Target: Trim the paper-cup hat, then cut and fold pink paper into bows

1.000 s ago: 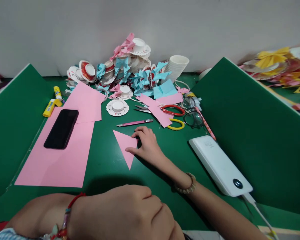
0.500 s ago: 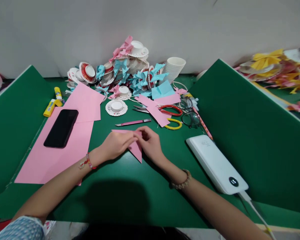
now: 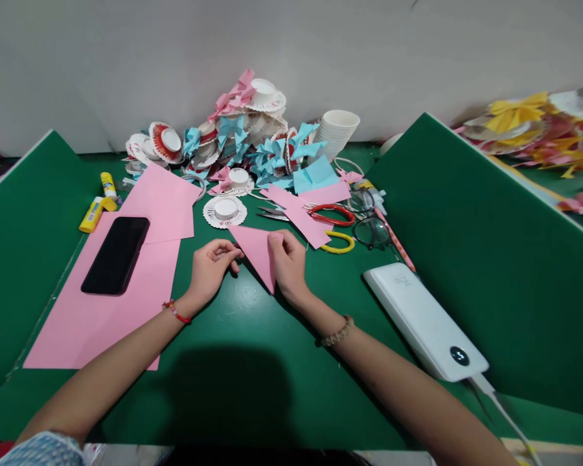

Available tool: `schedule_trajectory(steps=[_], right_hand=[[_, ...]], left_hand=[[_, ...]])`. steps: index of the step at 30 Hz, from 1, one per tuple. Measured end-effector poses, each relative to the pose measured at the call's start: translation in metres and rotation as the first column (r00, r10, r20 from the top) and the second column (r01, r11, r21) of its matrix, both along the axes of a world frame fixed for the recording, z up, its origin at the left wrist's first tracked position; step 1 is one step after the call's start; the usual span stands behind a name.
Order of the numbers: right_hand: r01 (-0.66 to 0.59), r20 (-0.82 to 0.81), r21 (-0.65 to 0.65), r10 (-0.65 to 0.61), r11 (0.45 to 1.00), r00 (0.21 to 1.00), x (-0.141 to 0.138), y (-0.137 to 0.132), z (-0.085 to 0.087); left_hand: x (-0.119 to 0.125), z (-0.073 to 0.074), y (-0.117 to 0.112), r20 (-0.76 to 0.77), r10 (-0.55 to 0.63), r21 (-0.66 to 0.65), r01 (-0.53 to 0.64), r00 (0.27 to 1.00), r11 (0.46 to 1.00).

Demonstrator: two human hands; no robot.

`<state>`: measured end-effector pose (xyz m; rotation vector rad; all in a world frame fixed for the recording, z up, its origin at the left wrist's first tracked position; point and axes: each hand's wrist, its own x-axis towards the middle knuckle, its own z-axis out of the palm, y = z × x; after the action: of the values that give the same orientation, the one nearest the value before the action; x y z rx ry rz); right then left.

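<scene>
My right hand (image 3: 290, 262) pinches a folded pink paper triangle (image 3: 254, 249) along its right side, thumb on top. The triangle is raised over the green table, one point downward. Just left of it is my left hand (image 3: 211, 268), its fingers curled and thumb against the fingertips. Something small and dark shows at those fingertips, too little to name. The craft knife is hidden now behind the paper and hands. Behind the triangle are a fluted white paper hat shape (image 3: 225, 210) and red-handled scissors (image 3: 331, 214).
Pink sheets (image 3: 102, 323) with a black phone (image 3: 115, 255) lie left, glue sticks (image 3: 92, 215) beyond. Paper crafts and stacked cups (image 3: 337, 133) stand along the wall. Yellow-handled scissors (image 3: 339, 242), glasses (image 3: 372, 231) and a white power bank (image 3: 425, 320) are right. Green partitions (image 3: 486, 259) flank the table.
My left hand has let go of the pink triangle and moved left, off it. My right hand has lifted the triangle slightly forward. The craft knife no longer shows.
</scene>
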<state>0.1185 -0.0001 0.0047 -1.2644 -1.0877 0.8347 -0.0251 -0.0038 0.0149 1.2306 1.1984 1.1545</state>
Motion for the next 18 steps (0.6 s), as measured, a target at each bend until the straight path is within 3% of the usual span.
schedule_trajectory(steps=[6, 12, 18], right_hand=[[-0.126, -0.131, -0.068, 0.116, 0.990, 0.985, 0.0068, -0.0058, -0.0014], [0.022, -0.171, -0.072, -0.034, 0.997, 0.985, 0.0085, -0.0079, -0.0044], [0.048, -0.156, -0.017, -0.050, 0.999, 0.986, 0.0093, -0.0084, 0.0000]], left_hand=[[-0.0010, 0.0010, -0.0003, 0.051, 0.017, -0.034, -0.015, 0.999, 0.999], [-0.0019, -0.0014, -0.0001, 0.151, 0.018, -0.057, -0.009, 0.988, 0.998], [-0.0022, 0.0001, -0.0002, 0.151, -0.008, -0.054, 0.017, 0.989, 0.998]])
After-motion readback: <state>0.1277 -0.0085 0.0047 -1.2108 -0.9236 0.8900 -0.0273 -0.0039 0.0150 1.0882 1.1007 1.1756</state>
